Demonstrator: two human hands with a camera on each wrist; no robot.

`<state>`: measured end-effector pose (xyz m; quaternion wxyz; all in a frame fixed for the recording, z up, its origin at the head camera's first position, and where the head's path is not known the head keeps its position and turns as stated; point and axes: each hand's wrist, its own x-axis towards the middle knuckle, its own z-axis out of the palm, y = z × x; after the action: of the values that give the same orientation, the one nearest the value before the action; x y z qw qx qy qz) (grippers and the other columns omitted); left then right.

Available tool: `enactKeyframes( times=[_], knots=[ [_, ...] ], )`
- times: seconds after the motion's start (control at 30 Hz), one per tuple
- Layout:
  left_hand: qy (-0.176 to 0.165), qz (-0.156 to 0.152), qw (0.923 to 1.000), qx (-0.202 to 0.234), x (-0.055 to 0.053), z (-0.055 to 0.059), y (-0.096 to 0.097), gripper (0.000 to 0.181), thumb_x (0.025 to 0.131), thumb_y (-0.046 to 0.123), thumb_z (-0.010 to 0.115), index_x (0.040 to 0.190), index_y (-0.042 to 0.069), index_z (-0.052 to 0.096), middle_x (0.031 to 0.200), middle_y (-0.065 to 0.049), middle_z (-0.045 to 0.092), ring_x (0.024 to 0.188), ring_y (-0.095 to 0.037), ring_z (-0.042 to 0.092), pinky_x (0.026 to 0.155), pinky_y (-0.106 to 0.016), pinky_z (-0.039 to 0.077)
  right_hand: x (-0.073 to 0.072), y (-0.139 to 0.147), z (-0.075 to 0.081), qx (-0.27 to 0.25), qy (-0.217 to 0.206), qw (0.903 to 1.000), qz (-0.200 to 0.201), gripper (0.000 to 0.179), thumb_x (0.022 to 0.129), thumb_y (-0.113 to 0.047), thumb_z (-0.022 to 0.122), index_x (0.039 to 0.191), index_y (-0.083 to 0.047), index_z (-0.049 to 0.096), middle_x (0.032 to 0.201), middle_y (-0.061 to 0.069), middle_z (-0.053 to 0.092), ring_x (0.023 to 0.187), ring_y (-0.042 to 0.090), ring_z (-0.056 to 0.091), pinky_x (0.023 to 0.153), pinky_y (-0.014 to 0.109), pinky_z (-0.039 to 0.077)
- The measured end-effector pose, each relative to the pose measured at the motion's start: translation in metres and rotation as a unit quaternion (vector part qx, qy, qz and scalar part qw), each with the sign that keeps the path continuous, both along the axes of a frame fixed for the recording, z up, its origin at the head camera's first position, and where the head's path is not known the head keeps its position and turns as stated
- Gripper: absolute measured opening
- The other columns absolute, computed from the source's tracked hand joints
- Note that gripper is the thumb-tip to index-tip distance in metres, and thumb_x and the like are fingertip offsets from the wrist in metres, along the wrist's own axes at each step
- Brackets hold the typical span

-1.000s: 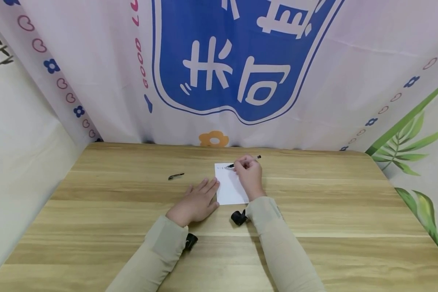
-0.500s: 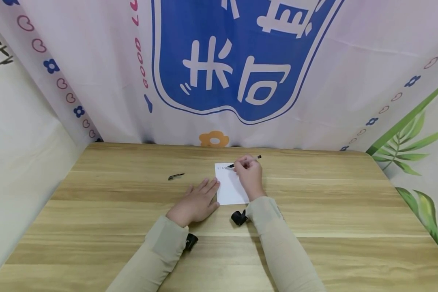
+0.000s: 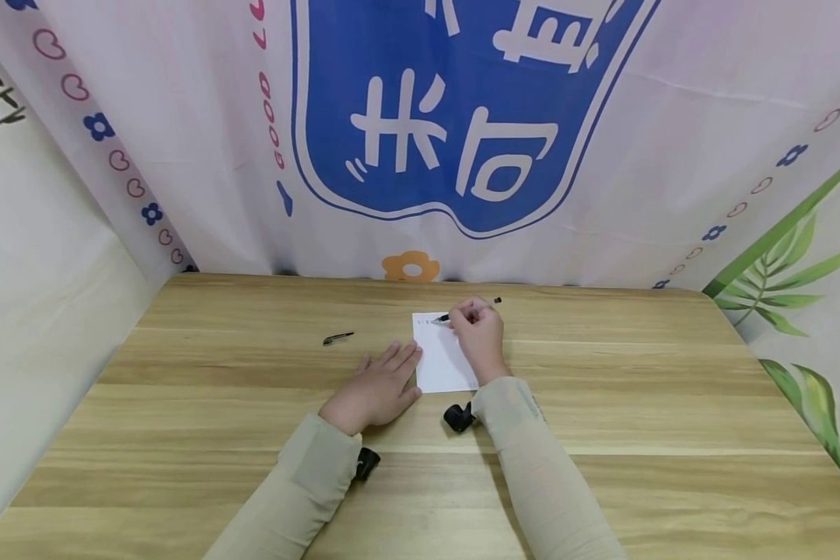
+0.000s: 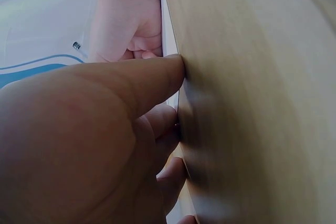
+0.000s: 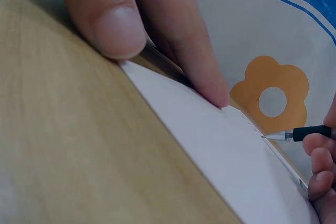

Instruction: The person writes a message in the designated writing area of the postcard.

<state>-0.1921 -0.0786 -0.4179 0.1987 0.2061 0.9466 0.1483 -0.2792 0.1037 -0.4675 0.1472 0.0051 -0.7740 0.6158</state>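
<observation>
My right hand (image 3: 481,340) pinches a pen (image 3: 444,317) with a black grip. The pen tip meets the upper part of a small white sheet of paper (image 3: 442,362), beside a short row of small dark marks. In the right wrist view the pen's black grip (image 5: 310,132) and clear tip show close up. My left hand (image 3: 378,387) lies flat, palm down, with its fingertips and thumb along the paper's left edge. Seen from the left wrist, the thumb (image 4: 157,77) is straight and hides part of the right hand (image 4: 126,19).
A black pen cap (image 3: 338,338) lies on the wooden table (image 3: 217,389), left of the paper. Black wrist cameras (image 3: 458,418) sit at the sleeve cuffs. A printed cloth (image 3: 210,117) hangs along the table's back edge.
</observation>
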Motion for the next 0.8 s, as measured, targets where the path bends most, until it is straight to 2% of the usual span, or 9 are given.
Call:
enactKeyframes(
  times=[0.43, 0.8],
  knots=[
    [-0.002, 0.001, 1.0000, 0.000, -0.0010, 0.0000, 0.0002, 0.065, 0.109, 0.034, 0.047, 0.163, 0.010, 0.020, 0.170, -0.004, 0.011, 0.156, -0.028, 0.006, 0.122, -0.061, 0.009, -0.0013, 0.0009, 0.0002, 0.011, 0.000, 0.9999, -0.004, 0.013, 0.091, -0.008, 0.063, 0.079, -0.005, 0.067, 0.077, 0.006, 0.064, 0.067, 0.016, 0.059, 0.056, 0.022, 0.047],
    [0.002, -0.001, 1.0000, 0.007, -0.0016, 0.0000, -0.0010, 0.065, 0.109, 0.034, 0.046, 0.163, 0.009, 0.020, 0.170, -0.005, 0.012, 0.156, -0.029, 0.007, 0.121, -0.062, 0.010, -0.0029, 0.0005, 0.0005, -0.006, -0.006, 0.9999, -0.006, 0.013, 0.090, -0.008, 0.063, 0.079, -0.003, 0.068, 0.087, 0.007, 0.065, 0.071, 0.018, 0.061, 0.056, 0.023, 0.048]
  ],
)
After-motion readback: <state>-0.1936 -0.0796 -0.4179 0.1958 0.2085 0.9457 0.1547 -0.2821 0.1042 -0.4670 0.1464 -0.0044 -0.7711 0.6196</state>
